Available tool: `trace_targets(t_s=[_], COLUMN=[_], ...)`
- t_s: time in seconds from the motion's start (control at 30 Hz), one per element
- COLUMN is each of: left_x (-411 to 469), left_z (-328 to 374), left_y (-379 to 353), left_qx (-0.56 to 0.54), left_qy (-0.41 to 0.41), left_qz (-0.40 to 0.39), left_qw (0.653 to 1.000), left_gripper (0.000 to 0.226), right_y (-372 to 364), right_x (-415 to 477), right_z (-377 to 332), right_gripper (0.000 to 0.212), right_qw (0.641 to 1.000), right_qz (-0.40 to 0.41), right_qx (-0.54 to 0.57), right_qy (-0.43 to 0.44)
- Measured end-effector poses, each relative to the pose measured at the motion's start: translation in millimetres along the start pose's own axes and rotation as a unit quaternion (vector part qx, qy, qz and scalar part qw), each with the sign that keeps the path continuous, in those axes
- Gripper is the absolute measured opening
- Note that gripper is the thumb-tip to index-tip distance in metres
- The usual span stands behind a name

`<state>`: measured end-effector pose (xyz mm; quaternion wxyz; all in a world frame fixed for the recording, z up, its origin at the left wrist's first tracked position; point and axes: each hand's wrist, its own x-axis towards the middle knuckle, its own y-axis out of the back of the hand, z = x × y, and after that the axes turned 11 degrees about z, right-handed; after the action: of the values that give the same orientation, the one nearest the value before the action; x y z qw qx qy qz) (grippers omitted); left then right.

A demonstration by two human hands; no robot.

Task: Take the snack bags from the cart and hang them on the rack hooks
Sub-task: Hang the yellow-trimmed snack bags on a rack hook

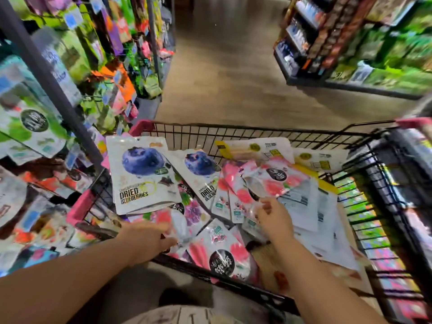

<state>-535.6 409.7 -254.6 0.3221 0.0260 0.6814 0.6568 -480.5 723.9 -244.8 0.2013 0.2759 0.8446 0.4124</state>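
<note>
1. A black wire cart [233, 134] with pink corner guards fills the lower middle of the frame, heaped with snack bags.
2. Two white dried-blueberry bags lie at the upper left of the heap: the larger one [142, 176] rests on top near the cart's left wall, and a second one [203, 174] sits just to its right, partly tucked under pink bags.
3. The left hand [149, 242], at lower centre-left, reaches over the cart's near rim; its fingers close on the edge of a clear-and-pink bag [177, 226] below the large blueberry bag.
4. The right hand [273, 218], right of centre, pinches the lower corner of a pink bag with a dark round label [278, 181], thumb and fingers narrow on it.
5. Another pink bag with a black round label [222, 256] lies at the near rim between the two forearms.
6. The rack [60, 94] runs up the left of the frame, its hooks crowded with hanging bags, blurred.
7. A second shelf [350, 43] stands at the upper right, across the floor.
</note>
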Motion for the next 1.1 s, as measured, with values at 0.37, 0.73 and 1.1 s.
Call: trace_targets(t_s=[0.37, 0.73, 1.1], left_x=[-1.7, -3.3, -4.7], left_z=[4.1, 4.1, 6.5], left_y=[7.0, 5.2, 6.5], left_qx=[-0.050, -0.066, -0.060], left_qy=[0.016, 0.025, 0.018], left_qz=[0.000, 0.024, 0.033], left_qw=[0.999, 0.997, 0.998], left_gripper=[0.046, 0.043, 0.035], right_y=[10.4, 43.2, 63.3], right_x=[45.8, 44.1, 26.5], right_z=[-0.7, 40.7, 36.9], right_gripper=[0.036, 0.063, 0.035], right_qw=[0.950, 0.953, 0.971], right_qz=[0.092, 0.192, 0.126], right_qx=[0.191, -0.119, 0.121], right_qy=[-0.228, -0.204, -0.161])
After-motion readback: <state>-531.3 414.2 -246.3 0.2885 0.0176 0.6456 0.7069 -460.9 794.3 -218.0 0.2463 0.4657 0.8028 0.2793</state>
